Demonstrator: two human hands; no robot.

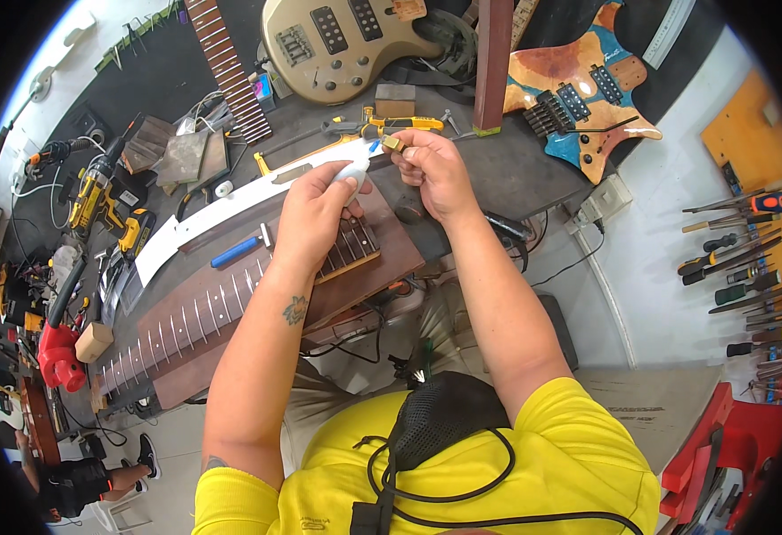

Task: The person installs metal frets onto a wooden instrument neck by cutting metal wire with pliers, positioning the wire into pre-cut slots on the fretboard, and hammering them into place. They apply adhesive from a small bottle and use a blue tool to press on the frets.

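My left hand (323,207) is closed around a small white squeeze bottle (352,172) that has a blue tip. Close by on the right, the fingertips of my right hand (437,169) pinch a small brass-coloured block (393,144) next to the bottle's tip. Below my left hand lies a dark wooden fretboard (196,319) with metal frets, resting on a reddish-brown board (400,259). A tool with a blue handle (236,252) and a metal end lies on the bench beside the fretboard. Behind it runs a long white strip (202,227).
A gold bass guitar body (346,49) and a blue-and-wood guitar body (578,94) lie at the back. Yellow-and-black clamps (404,123) sit beyond my hands. To the left are a cordless drill (97,192) and wood blocks. Tools hang on the right wall; another person's legs show at lower left.
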